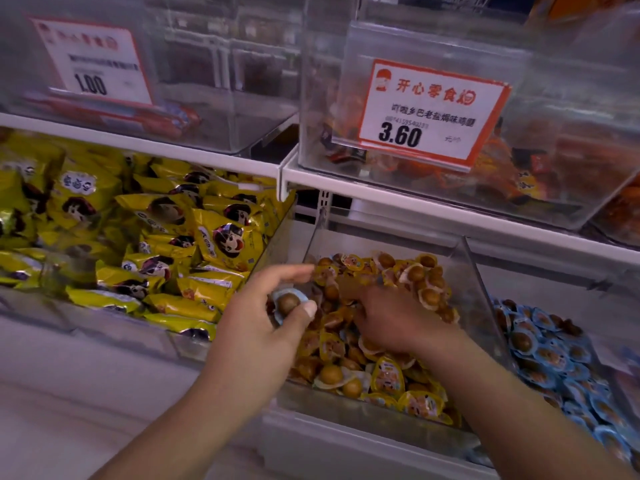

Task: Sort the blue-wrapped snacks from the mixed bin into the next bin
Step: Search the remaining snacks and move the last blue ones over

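Both of my forearms reach in from the bottom edge toward a clear plastic mixed bin on a shop's lower shelf. My left hand hovers at the bin's left wall, thumb and fingers curled round one blue-wrapped snack, a round brown ball in a pale blue wrapper, held just above the heap. My right hand lies palm down on the pile of yellow-wrapped snacks in the middle of the bin; its fingertips are blurred and sunk among the pieces, so I cannot tell whether they grasp anything. Immediately to the right, past the clear dividing wall, sits the next bin, filled with a heap of blue-wrapped pieces of the same kind. To the left, a wider bin holds yellow packets printed with a cartoon face. On the shelf above stand two more clear bins, each with a red-bordered price card: one reads 3.60, the other reads 1.00.
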`<state>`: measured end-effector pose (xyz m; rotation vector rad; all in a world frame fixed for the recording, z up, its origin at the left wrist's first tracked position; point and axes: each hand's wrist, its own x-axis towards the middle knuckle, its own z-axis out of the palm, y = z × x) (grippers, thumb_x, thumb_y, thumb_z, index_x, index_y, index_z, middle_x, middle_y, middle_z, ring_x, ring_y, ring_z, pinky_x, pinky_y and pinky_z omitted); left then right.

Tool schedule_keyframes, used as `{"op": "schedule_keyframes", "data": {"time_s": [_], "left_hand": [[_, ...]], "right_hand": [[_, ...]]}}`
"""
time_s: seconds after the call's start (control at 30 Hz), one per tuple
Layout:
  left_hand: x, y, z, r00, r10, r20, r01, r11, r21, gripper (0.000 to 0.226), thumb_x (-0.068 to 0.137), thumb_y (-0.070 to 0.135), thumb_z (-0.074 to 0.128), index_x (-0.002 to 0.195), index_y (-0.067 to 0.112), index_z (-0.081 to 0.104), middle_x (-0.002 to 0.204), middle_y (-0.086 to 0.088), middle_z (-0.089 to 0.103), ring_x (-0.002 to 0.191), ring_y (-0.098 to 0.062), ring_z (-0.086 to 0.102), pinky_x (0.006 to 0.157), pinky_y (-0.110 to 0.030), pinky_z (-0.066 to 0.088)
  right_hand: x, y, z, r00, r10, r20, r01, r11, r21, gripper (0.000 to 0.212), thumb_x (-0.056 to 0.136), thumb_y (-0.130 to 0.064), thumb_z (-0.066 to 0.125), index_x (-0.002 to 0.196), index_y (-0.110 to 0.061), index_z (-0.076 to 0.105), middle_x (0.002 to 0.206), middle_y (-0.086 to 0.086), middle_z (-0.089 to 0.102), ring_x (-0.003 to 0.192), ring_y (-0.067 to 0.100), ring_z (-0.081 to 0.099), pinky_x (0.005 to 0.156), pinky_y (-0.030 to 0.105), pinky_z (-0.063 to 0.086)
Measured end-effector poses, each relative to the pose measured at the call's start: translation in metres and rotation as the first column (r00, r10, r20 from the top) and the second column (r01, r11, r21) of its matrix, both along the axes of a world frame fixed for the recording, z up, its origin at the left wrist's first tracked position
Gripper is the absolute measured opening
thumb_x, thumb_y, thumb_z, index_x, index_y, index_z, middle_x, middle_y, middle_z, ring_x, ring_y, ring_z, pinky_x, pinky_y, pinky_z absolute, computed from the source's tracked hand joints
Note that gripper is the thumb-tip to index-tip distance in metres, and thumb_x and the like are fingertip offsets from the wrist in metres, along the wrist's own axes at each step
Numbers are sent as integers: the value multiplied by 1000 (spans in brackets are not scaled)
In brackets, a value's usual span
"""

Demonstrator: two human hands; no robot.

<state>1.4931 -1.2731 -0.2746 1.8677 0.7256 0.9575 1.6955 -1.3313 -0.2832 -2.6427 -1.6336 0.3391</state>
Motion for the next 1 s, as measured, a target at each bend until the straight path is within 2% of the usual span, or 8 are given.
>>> {"op": "schedule_keyframes", "data": {"time_s": [0.07, 0.13, 0.3, 0.5, 0.6, 0.7, 0.83, 1.0], "left_hand": [[-1, 2, 0, 1000, -10, 27, 12, 998, -58, 39, 87, 14, 71, 106, 48, 64, 107, 30, 65, 93, -1, 65, 83, -38, 57], [-2, 3, 1, 999, -25, 41, 28, 998, -56, 37, 88, 12, 70, 106, 44, 65, 106, 29, 66, 98, 4, 63, 86, -28, 54], [-6, 1, 1, 997, -52, 63, 57, 996, -72, 35, 89, 10, 68, 108, 40, 67, 103, 26, 68, 100, 7, 62, 83, -13, 50], [-9, 0, 4, 996, -62, 71, 69, 994, -89, 34, 91, 7, 65, 109, 35, 67, 101, 18, 68, 98, 7, 61, 85, -17, 51], [-12, -1, 5, 994, -68, 86, 76, 992, -101, 33, 91, 8, 65, 109, 35, 67, 100, 19, 68, 98, 7, 62, 85, -17, 52], [-12, -1, 6, 994, -63, 87, 71, 993, -90, 32, 91, 9, 65, 107, 36, 67, 100, 20, 68, 98, 7, 62, 85, -15, 51], [-8, -3, 6, 996, -57, 73, 63, 995, -73, 31, 90, 12, 67, 107, 37, 68, 99, 23, 68, 98, 9, 61, 80, -8, 48], [1, -15, 6, 991, -109, 72, 117, 986, -115, 31, 91, 11, 63, 103, 40, 66, 99, 29, 66, 93, 7, 63, 74, -6, 45]], "right_hand": [[1, 19, -3, 998, 67, 20, -61, 976, -208, 43, 88, -42, 58, 124, -21, 60, 121, 8, 65, 105, 28, 62, 80, 33, 53], [5, 31, -2, 998, 61, -15, -62, 939, -339, 69, 74, -48, 67, 138, -29, 50, 130, 5, 62, 109, 25, 61, 88, 37, 55], [6, 41, -3, 998, 61, -5, -54, 850, -525, 108, 66, -49, 73, 154, -47, 11, 145, 1, 52, 112, 24, 59, 78, 29, 46], [4, 40, -10, 999, 39, -16, -42, 937, -348, 94, 62, -44, 81, 146, -31, 40, 136, 2, 56, 112, 22, 60, 84, 30, 53], [15, 31, -12, 976, -85, -200, 40, 975, -218, 68, 66, -39, 86, 127, -30, 59, 122, -2, 63, 93, 9, 63, 69, 20, 50], [21, 27, -12, 889, -198, -414, 180, 980, -84, 54, 65, -40, 90, 114, -28, 70, 116, -6, 65, 101, 9, 62, 76, 22, 49], [16, 25, -15, 717, -203, -666, 324, 944, 62, 40, 66, -28, 90, 103, -20, 76, 107, 6, 74, 102, 24, 69, 92, 42, 57], [9, 8, -8, 365, -85, -927, 560, 816, 146, 39, 76, -7, 80, 113, -3, 66, 79, 11, 77, 67, 21, 74, 52, 27, 56]]}}
